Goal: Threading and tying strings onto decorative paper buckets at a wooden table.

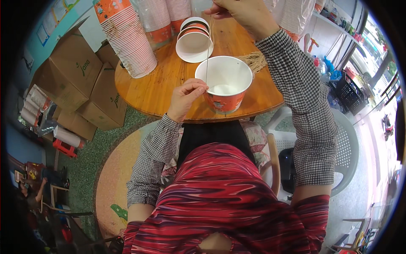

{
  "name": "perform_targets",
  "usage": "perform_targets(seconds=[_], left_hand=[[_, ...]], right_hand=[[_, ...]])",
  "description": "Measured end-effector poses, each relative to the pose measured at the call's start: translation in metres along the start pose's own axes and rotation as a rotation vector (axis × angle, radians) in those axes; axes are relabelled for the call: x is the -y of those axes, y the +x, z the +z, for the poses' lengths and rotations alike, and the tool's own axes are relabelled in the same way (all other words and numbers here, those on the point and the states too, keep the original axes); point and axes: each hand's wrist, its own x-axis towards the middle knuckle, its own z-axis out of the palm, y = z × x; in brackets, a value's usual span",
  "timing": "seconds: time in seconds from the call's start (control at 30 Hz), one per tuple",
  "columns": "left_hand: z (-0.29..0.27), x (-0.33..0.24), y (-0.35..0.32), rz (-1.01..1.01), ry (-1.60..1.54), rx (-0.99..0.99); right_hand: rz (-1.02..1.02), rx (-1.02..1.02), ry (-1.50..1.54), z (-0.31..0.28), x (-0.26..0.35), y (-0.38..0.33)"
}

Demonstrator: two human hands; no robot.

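Note:
A white-lined paper bucket (225, 102) with an orange printed outside stands near the table's front edge. At the left side of its rim, my left hand (185, 98) pinches a thin string (207, 63) between thumb and forefinger. The string runs taut and nearly straight up from there. My right hand (241, 15) is raised high above the far side of the bucket, its fingers closed on the string's upper end and partly cut off by the top edge. Just behind the bucket, several similar paper buckets (193, 45) lie nested on their side.
On the round wooden table (144, 95), a tall stack of paper buckets (129, 44) leans at the left. A bundle of tan strings (253, 61) lies behind the bucket. Wrapped stacks (158, 21) stand farther back. Cardboard boxes (72, 67) are left, a plastic chair (344, 144) right.

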Motion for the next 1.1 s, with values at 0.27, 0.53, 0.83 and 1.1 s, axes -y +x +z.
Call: perform_targets(seconds=[0.27, 0.53, 0.83, 1.1], left_hand=[[0.000, -0.002, 0.000, 0.009, 0.067, 0.035], [0.000, -0.005, 0.004, -0.038, 0.067, 0.056], [-0.001, -0.018, 0.004, -0.218, 0.004, -0.062], [-0.006, -0.010, 0.006, -0.145, 0.154, -0.017]], right_hand=[[-0.044, 0.063, -0.079, 0.007, 0.001, -0.005], [-0.046, 0.131, 0.009, 0.026, 0.032, -0.016], [-0.140, 0.115, -0.020, 0.028, 0.051, -0.029], [-0.035, 0.063, 0.062, 0.008, 0.060, -0.035]])
